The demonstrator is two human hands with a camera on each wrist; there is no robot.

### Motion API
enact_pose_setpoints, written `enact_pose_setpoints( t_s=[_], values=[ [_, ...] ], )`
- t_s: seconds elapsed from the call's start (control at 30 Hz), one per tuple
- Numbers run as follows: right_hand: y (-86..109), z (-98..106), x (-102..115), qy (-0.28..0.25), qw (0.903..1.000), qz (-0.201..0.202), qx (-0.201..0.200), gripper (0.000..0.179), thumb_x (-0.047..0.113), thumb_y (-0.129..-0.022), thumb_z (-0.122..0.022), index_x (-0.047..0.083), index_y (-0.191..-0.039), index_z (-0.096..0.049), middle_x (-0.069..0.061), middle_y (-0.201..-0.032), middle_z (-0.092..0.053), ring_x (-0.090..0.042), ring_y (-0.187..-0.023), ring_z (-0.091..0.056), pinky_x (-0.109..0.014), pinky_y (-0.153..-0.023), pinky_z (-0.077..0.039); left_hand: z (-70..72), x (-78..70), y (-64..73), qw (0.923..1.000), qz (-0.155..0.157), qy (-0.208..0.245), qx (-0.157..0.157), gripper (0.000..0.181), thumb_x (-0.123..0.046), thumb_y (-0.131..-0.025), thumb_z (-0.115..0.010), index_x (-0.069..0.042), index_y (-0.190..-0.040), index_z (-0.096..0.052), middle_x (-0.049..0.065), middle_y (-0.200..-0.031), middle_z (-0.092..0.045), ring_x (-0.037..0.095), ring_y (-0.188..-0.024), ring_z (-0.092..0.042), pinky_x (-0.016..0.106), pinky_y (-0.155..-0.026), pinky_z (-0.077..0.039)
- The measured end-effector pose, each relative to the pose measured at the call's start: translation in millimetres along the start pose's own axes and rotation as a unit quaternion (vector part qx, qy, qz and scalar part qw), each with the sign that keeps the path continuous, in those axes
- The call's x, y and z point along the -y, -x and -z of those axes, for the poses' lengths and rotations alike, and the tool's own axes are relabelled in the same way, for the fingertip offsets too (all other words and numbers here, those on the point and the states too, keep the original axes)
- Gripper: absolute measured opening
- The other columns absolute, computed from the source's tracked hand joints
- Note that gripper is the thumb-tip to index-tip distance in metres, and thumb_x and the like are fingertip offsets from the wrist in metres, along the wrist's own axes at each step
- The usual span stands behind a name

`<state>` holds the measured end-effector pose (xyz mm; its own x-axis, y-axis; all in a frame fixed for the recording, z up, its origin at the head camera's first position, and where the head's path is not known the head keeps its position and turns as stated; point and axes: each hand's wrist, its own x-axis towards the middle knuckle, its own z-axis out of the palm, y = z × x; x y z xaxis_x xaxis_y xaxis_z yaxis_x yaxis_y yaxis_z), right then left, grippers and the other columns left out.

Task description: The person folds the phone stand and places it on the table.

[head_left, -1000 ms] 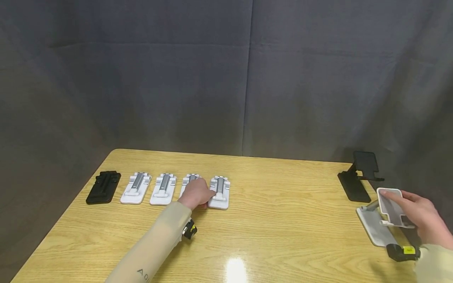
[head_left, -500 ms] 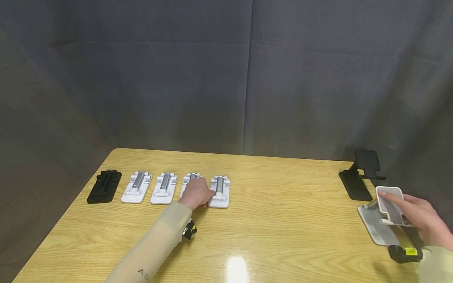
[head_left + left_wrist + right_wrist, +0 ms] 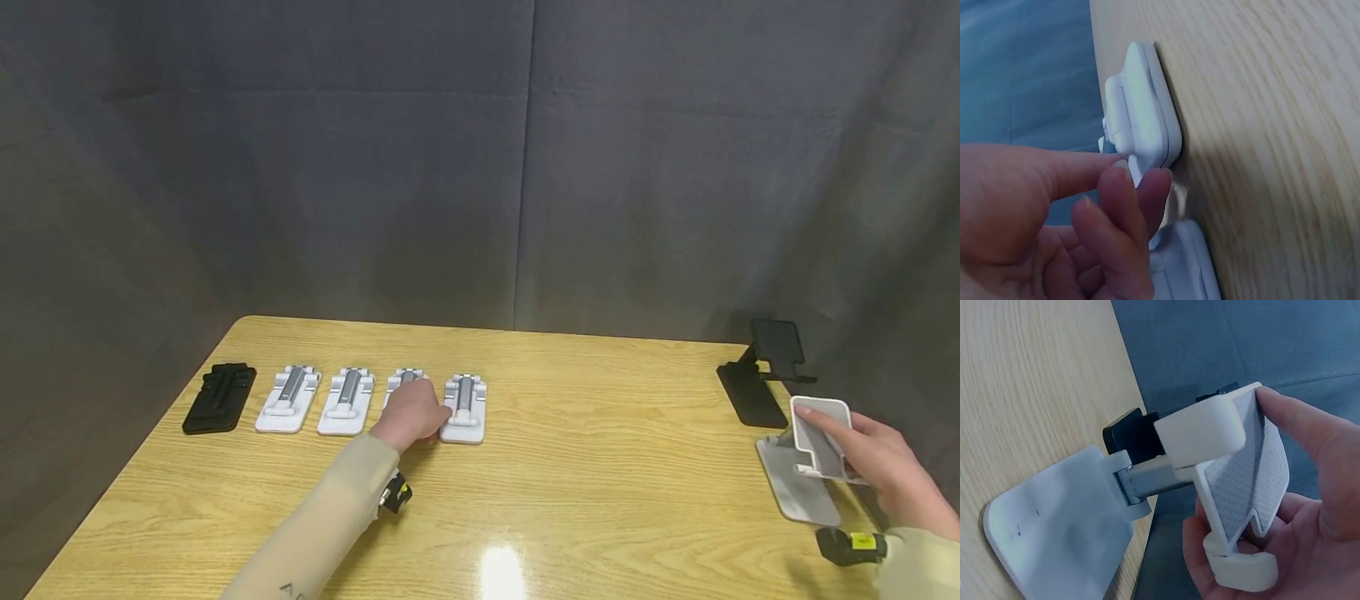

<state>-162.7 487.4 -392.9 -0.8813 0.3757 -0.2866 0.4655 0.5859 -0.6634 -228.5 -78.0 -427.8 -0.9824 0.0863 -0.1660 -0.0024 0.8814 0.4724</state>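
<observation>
The right hand (image 3: 885, 454) grips the top of an unfolded white stand (image 3: 825, 450) at the right edge of the table (image 3: 600, 475). The left hand (image 3: 411, 414), half curled, is at the rightmost folded stand (image 3: 463, 423), pinching or not unclear. Farther off is a black stand (image 3: 748, 398).

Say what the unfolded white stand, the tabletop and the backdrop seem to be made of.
Unfolded white stand: probably satin plastic, by its smooth rounded edges; its grey pad looks rubbery, from the fine texture.
Tabletop: wood or wood-look laminate, glossy, given the grain and bright reflection.
Backdrop: matte fabric, judging by its soft creases.
</observation>
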Motion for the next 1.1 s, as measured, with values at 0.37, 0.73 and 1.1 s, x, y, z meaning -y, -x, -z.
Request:
enact_pose_setpoints(
  t_s=[0.37,0.73,1.1],
  values=[
    [8.0,-5,13,0.001,0.9975,0.071,0.003,0.086,0.059,-0.1,-0.053,-0.017,-0.139,-0.042,-0.002,-0.096,-0.062,-0.014,-0.079,-0.057,-0.032,-0.062,-0.053,10.3,4.5,2.6,0.9992,-0.008,0.03,-0.024,0.049,-0.029,-0.099,-0.062,-0.011,-0.054,-0.053,-0.001,-0.045,-0.05,0.014,-0.042,-0.044,0.029,-0.05,-0.04],
    [22.6,-20,44,-0.026,0.9911,0.13,-0.01,0.054,0.06,-0.096,-0.061,0.008,-0.11,-0.07,0.012,-0.088,-0.059,-0.01,-0.084,-0.05,-0.03,-0.07,-0.042,14.8,1.1,-1.1,0.9947,-0.019,0.077,-0.066,0.033,-0.041,-0.099,-0.064,-0.008,-0.095,-0.068,0.001,-0.077,-0.063,0.021,-0.073,-0.059,0.038,-0.069,-0.05],
    [34.6,-34,76,-0.068,0.9773,0.189,-0.066,0.031,0.048,-0.097,-0.067,0.02,-0.105,-0.075,0.015,-0.084,-0.065,-0.011,-0.078,-0.054,-0.027,-0.066,-0.043,14.4,-3.5,0.6,0.9906,-0.037,0.114,-0.065,0.034,-0.043,-0.099,-0.063,-0.009,-0.103,-0.069,-0.002,-0.072,-0.064,0.017,-0.061,-0.059,0.036,-0.061,-0.048]
  ],
)
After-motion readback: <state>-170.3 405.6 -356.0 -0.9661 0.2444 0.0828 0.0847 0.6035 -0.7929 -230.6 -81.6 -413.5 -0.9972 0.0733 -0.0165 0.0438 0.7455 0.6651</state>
